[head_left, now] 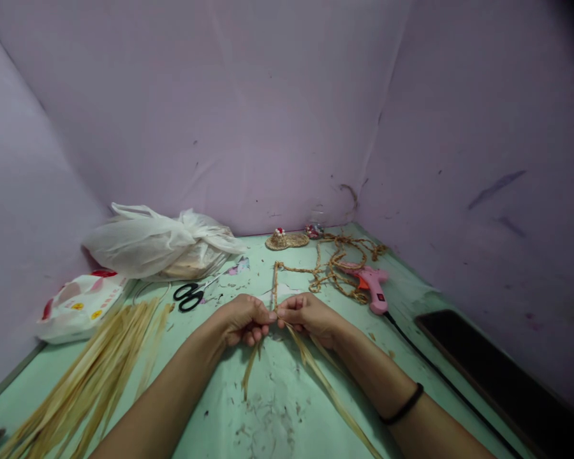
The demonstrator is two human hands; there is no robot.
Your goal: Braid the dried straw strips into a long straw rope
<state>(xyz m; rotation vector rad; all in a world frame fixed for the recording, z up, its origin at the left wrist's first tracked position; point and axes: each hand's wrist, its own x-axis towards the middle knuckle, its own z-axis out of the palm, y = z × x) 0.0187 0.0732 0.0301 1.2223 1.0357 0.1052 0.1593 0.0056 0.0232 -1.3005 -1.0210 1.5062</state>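
Observation:
A braided straw cord (275,285) runs toward me along the green tabletop. At its near end my left hand (249,320) and my right hand (309,317) pinch it, their fingertips almost touching. Loose pale strands (316,366) trail from under my right hand toward the front; a shorter strand (250,373) hangs below my left hand. From its far end the braid bends right into a tangled coil (342,261) beside a pink glue gun (374,284).
Straw strips (90,363) and black-handled scissors (189,298) lie left, near a white plastic bag (157,245) and a printed packet (83,306). A small woven slipper-shaped piece (289,240) sits at the back. A dark flat object (488,370) and black cable (440,366) lie right.

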